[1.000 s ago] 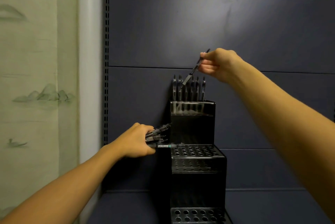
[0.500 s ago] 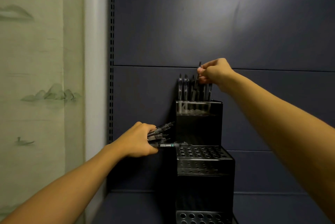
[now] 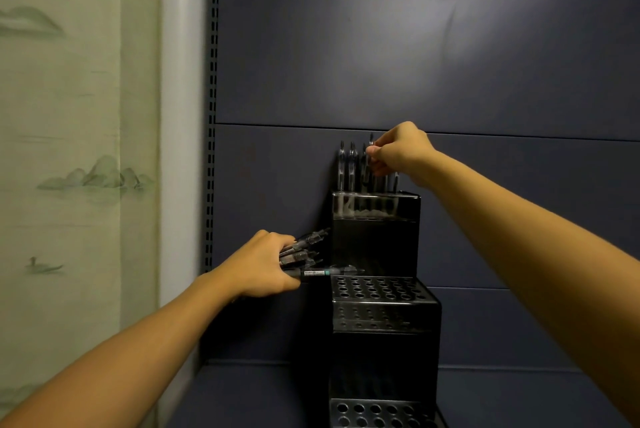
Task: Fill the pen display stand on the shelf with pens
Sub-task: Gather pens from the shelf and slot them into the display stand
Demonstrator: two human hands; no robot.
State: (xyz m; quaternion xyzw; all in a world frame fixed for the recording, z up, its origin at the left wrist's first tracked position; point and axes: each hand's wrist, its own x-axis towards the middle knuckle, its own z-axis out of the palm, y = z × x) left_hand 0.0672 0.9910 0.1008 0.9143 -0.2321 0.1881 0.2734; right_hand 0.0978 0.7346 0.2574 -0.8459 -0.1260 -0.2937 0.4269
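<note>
A black stepped pen display stand (image 3: 375,316) stands on the dark blue shelf (image 3: 249,396), against the back panel. Several pens (image 3: 346,168) stand upright in its top tier. My right hand (image 3: 398,150) pinches one upright pen (image 3: 371,140) among them, its lower end down in the top tier. To the left of the stand my left hand (image 3: 263,265) grips a bundle of pens (image 3: 304,251) pointing right; one pen with a teal band (image 3: 325,272) reaches over the middle tier's holes. The middle and bottom tiers show only open holes.
The blue back panel (image 3: 415,64) rises behind the stand. A slotted upright rail (image 3: 212,116) runs down the shelf's left side. A pale curtain with a landscape print (image 3: 76,150) hangs further left.
My right hand brought a tilted pen down from above the stand, turned it upright and lowered it among the pens in the top tier. My left hand stayed in place with its bundle.
</note>
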